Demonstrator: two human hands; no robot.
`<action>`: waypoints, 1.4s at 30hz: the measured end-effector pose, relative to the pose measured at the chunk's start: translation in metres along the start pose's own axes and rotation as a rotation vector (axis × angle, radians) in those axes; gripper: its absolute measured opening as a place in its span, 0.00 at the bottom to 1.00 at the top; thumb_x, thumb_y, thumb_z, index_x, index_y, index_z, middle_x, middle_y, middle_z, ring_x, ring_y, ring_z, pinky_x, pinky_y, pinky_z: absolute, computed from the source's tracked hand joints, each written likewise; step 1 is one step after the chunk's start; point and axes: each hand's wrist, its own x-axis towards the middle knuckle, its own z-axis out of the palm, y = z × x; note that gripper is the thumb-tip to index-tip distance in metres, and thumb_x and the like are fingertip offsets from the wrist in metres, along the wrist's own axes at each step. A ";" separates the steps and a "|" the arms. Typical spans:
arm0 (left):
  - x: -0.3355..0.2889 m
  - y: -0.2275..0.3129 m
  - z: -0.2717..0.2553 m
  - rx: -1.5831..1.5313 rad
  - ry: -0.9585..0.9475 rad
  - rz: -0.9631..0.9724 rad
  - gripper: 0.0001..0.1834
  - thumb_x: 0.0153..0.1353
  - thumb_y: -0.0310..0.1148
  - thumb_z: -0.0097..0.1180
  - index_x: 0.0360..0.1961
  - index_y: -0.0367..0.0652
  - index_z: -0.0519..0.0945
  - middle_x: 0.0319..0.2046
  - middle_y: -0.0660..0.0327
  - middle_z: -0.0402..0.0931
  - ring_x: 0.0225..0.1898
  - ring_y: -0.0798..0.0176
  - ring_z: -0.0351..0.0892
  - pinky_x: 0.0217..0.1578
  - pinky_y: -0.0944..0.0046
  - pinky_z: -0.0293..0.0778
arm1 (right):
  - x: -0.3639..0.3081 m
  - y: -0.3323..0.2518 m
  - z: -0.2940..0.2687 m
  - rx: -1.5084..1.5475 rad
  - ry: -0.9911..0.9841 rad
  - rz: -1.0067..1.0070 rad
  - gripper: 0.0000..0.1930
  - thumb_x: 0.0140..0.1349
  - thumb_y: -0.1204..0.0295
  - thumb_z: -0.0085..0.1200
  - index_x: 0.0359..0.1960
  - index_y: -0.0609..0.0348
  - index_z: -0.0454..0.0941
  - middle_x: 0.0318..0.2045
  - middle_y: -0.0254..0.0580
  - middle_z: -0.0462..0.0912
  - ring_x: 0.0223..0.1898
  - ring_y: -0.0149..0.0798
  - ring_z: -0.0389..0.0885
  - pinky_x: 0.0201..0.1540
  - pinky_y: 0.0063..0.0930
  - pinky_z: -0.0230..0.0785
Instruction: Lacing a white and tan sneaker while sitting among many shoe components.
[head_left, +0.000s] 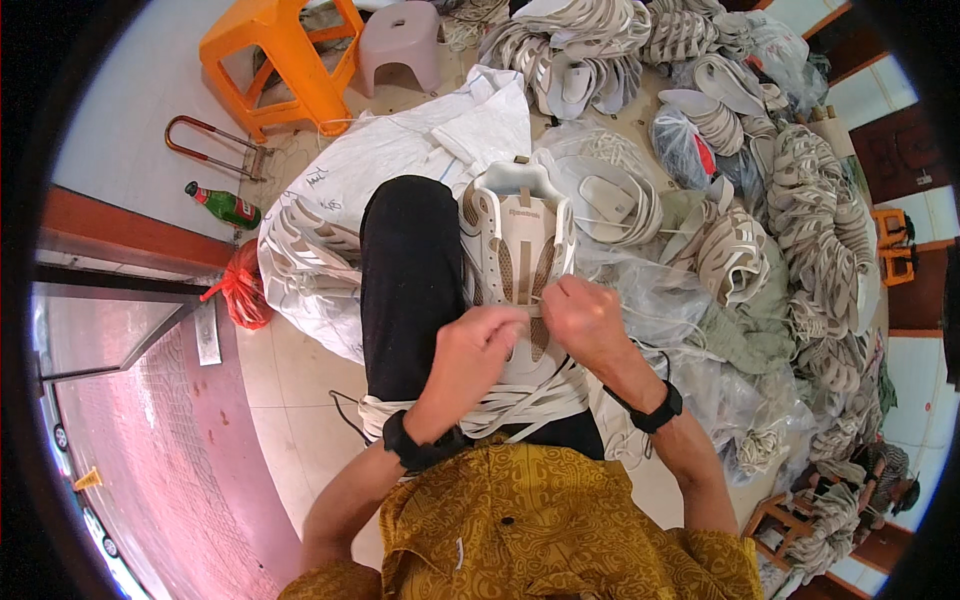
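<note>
A beige and white sneaker upper lies across my lap, its opening away from me and its toe end towards me. My right hand is closed at the upper's right side, pinching a pale shoelace near the lower eyelets. Across from it, my left hand has its fingers curled and thumb raised at the lace's other side; the fingertips are slightly blurred. Loose cream shoelaces lie bunched over my thighs, just below the toe. Both wrists wear black bands.
Stacks of similar uppers line the right side, with more at the back. A white woven sack spreads behind my knee. Left are an orange stool, a green bottle and a red bag. Another person sits far right.
</note>
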 end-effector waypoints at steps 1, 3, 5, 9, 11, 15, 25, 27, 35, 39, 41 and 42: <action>0.004 -0.003 -0.001 -0.341 0.001 -0.238 0.09 0.57 0.27 0.47 0.35 0.31 0.73 0.30 0.59 0.74 0.32 0.63 0.73 0.34 0.68 0.70 | 0.001 0.001 -0.001 0.000 -0.003 0.006 0.05 0.38 0.76 0.49 0.14 0.58 0.64 0.14 0.38 0.65 0.16 0.38 0.71 0.15 0.29 0.64; 0.008 -0.008 -0.002 -0.952 0.083 -0.266 0.11 0.61 0.29 0.42 0.37 0.33 0.73 0.30 0.61 0.73 0.31 0.69 0.73 0.32 0.70 0.70 | 0.002 0.001 -0.001 0.024 -0.006 -0.052 0.05 0.37 0.75 0.49 0.14 0.58 0.64 0.14 0.38 0.65 0.16 0.38 0.71 0.15 0.29 0.65; 0.009 -0.011 0.000 -0.819 0.091 -0.230 0.07 0.58 0.26 0.46 0.34 0.34 0.75 0.29 0.59 0.74 0.30 0.66 0.73 0.32 0.68 0.70 | 0.002 0.002 -0.002 0.034 0.018 -0.045 0.05 0.37 0.75 0.49 0.14 0.58 0.64 0.14 0.38 0.65 0.15 0.38 0.71 0.15 0.29 0.65; 0.003 -0.014 0.002 0.291 0.233 0.285 0.05 0.53 0.22 0.49 0.31 0.36 0.76 0.28 0.57 0.75 0.30 0.62 0.74 0.32 0.67 0.70 | 0.000 -0.001 -0.001 0.066 0.052 -0.007 0.05 0.37 0.76 0.49 0.15 0.58 0.64 0.14 0.37 0.64 0.15 0.38 0.71 0.15 0.29 0.64; 0.002 -0.014 0.002 0.313 0.227 0.324 0.07 0.48 0.18 0.51 0.30 0.37 0.76 0.28 0.57 0.75 0.30 0.60 0.75 0.32 0.67 0.70 | 0.000 -0.003 -0.001 0.063 0.041 0.018 0.05 0.38 0.76 0.49 0.15 0.58 0.64 0.14 0.38 0.64 0.15 0.38 0.71 0.15 0.29 0.64; 0.000 -0.015 0.005 0.089 0.231 0.153 0.07 0.48 0.18 0.51 0.30 0.37 0.76 0.29 0.57 0.75 0.31 0.60 0.75 0.33 0.67 0.70 | 0.000 -0.004 -0.001 0.023 -0.021 0.025 0.05 0.41 0.77 0.50 0.15 0.58 0.65 0.14 0.39 0.65 0.15 0.39 0.71 0.15 0.29 0.64; -0.006 -0.016 0.010 0.082 0.237 0.142 0.09 0.47 0.18 0.49 0.31 0.39 0.75 0.29 0.56 0.73 0.34 0.54 0.73 0.35 0.64 0.70 | 0.009 0.014 0.008 0.546 -0.150 0.253 0.04 0.43 0.74 0.51 0.18 0.62 0.71 0.16 0.42 0.72 0.18 0.45 0.72 0.21 0.31 0.64; -0.008 -0.016 0.010 0.073 0.221 0.120 0.10 0.47 0.17 0.49 0.31 0.39 0.75 0.30 0.56 0.73 0.34 0.54 0.73 0.36 0.64 0.70 | 0.009 0.017 0.007 0.870 -0.337 0.520 0.05 0.43 0.73 0.50 0.19 0.63 0.72 0.17 0.43 0.73 0.18 0.45 0.72 0.22 0.30 0.64; -0.008 -0.014 0.013 0.130 0.207 0.150 0.12 0.45 0.17 0.50 0.33 0.38 0.75 0.33 0.55 0.73 0.37 0.53 0.72 0.38 0.63 0.69 | 0.010 0.011 0.004 0.329 -0.223 0.209 0.04 0.44 0.75 0.51 0.19 0.62 0.71 0.18 0.42 0.72 0.20 0.44 0.74 0.23 0.32 0.67; -0.008 -0.015 0.013 0.126 0.226 0.169 0.12 0.44 0.17 0.50 0.33 0.38 0.75 0.33 0.55 0.73 0.36 0.53 0.72 0.38 0.63 0.69 | 0.010 0.005 0.004 0.153 -0.221 0.104 0.04 0.44 0.76 0.52 0.19 0.60 0.69 0.18 0.42 0.70 0.20 0.45 0.73 0.22 0.34 0.66; -0.009 -0.015 0.013 0.138 0.204 0.167 0.13 0.44 0.16 0.50 0.34 0.38 0.75 0.33 0.55 0.73 0.37 0.53 0.72 0.38 0.63 0.69 | 0.008 0.003 0.005 0.161 -0.205 0.118 0.04 0.44 0.77 0.52 0.19 0.60 0.69 0.17 0.42 0.69 0.20 0.45 0.73 0.22 0.34 0.66; -0.009 -0.014 0.012 0.132 0.218 0.177 0.13 0.44 0.16 0.50 0.34 0.38 0.75 0.33 0.55 0.73 0.37 0.53 0.72 0.38 0.63 0.69 | 0.007 0.002 0.005 0.173 -0.195 0.136 0.04 0.44 0.78 0.51 0.19 0.60 0.69 0.17 0.42 0.69 0.20 0.46 0.73 0.22 0.34 0.66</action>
